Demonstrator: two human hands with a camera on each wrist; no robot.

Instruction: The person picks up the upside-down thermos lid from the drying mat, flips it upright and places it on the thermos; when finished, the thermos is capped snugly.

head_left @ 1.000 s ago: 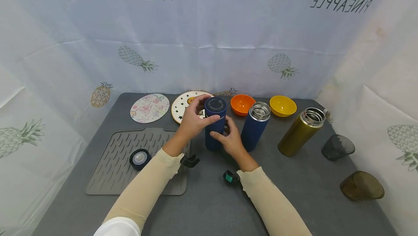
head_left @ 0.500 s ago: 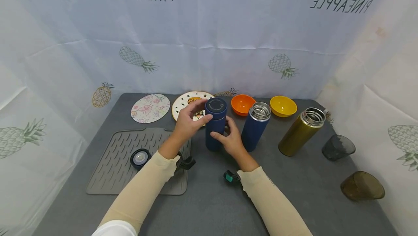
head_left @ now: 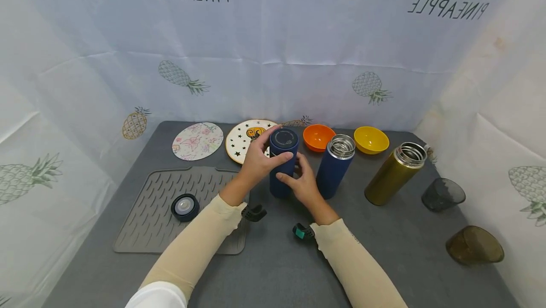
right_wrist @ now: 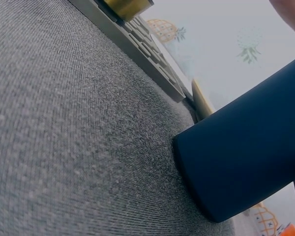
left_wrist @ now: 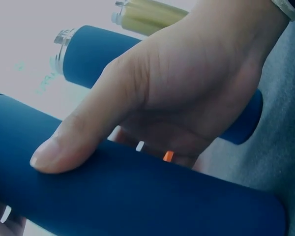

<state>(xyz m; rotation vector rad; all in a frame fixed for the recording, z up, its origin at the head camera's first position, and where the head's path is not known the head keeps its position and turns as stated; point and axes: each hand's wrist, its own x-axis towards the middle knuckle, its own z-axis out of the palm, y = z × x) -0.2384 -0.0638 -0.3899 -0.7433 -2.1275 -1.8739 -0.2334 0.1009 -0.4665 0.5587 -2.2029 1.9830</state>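
A dark blue thermos bottle (head_left: 280, 181) stands upright on the table in the head view, with a blue lid (head_left: 284, 139) on top. My left hand (head_left: 259, 159) grips the lid area, thumb on the near side and fingers behind. My right hand (head_left: 304, 182) holds the bottle's body lower down. In the left wrist view, the right hand (left_wrist: 172, 78) curls its thumb over the bottle (left_wrist: 152, 196). The right wrist view has the bottle's base (right_wrist: 226, 167) on the table. Just right of it stands a second blue bottle (head_left: 334, 168) without a lid.
An open gold bottle (head_left: 390, 177) and two dark cups (head_left: 443, 194) stand at the right. Orange (head_left: 318, 138) and yellow bowls (head_left: 371, 140) and two plates (head_left: 198, 142) line the back. A grey mat (head_left: 145, 225) at left bears a round lid (head_left: 185, 207).
My left hand drew back to the left half a second ago and has since moved forward and right around the lid again. My right hand and the bottle stay in place.
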